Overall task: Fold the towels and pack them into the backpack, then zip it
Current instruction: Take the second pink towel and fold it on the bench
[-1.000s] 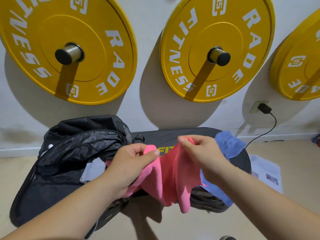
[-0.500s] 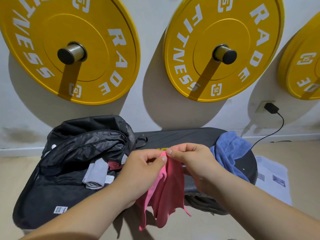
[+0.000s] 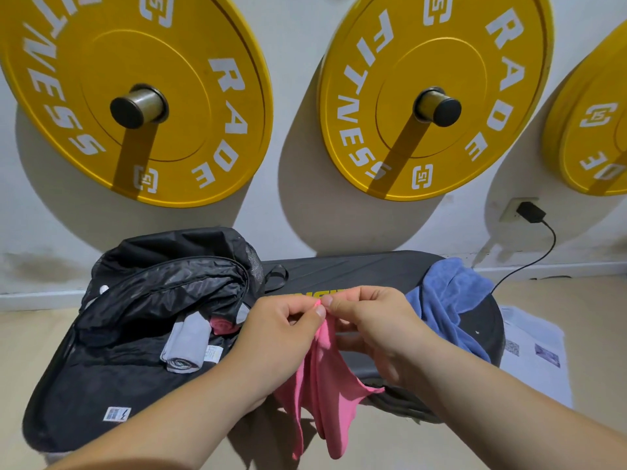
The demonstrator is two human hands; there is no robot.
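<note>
Just right of the open backpack (image 3: 101,385), you are holding the pink towel (image 3: 325,395) up in the air. Your left hand (image 3: 281,337) and right hand (image 3: 376,330) are both pinching its top edge, fingertips meeting, and the rest is hanging limp below. It is looking thin, light and floppy, so it is likely going to sag and twist wherever you are not supporting it. Taking two corners of one edge is probably your squarest hold.

Inside the backpack, a rolled grey towel (image 3: 185,344) is lying beside a darker pink roll (image 3: 222,325). Further right of the backpack, a blue towel (image 3: 448,300) is lying crumpled on the black bench pad (image 3: 356,269). Your fingers are covering the pinched edge, so I cannot tell whether you are gripping true corners, and the backpack's zip pull is not showing.
</note>
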